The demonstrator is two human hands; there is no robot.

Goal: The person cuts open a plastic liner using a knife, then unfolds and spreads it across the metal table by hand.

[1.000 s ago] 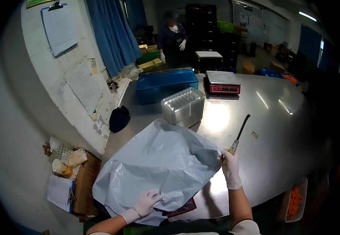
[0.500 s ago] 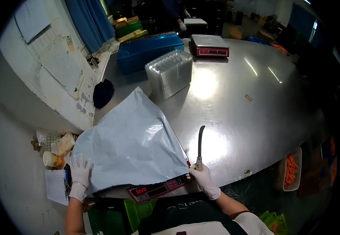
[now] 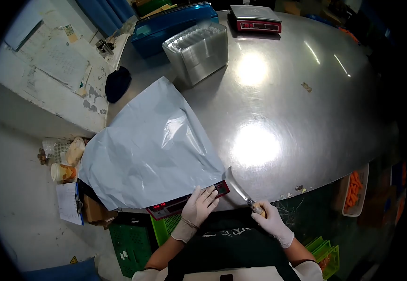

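My right hand [image 3: 274, 224], in a white glove, is closed round the light handle of a curved knife [image 3: 239, 186]. Its narrow blade points up and left, toward the corner of a large grey plastic bag [image 3: 149, 145]. The bag lies spread over a red-framed digital scale [image 3: 165, 209], hiding most of it except the front panel. My left hand [image 3: 199, 207], gloved too and with a band at the wrist, is in front of that panel. Its fingers are stretched out with nothing in them, close to the bag's lower edge.
On the metal table [image 3: 288, 131] stand a stack of clear plastic containers [image 3: 196, 54], a blue box [image 3: 166, 30] and a second scale [image 3: 255, 19]. A dark cap [image 3: 118, 84] lies by the wall. A clipboard [image 3: 70, 202] and paper cup [image 3: 63, 173] are left; a tub of carrots [image 3: 355, 192] is right.
My left hand has left the bag's left side and moved right to the scale's front. My right hand has drawn back, the knife now tilting left. The view has tipped downward.
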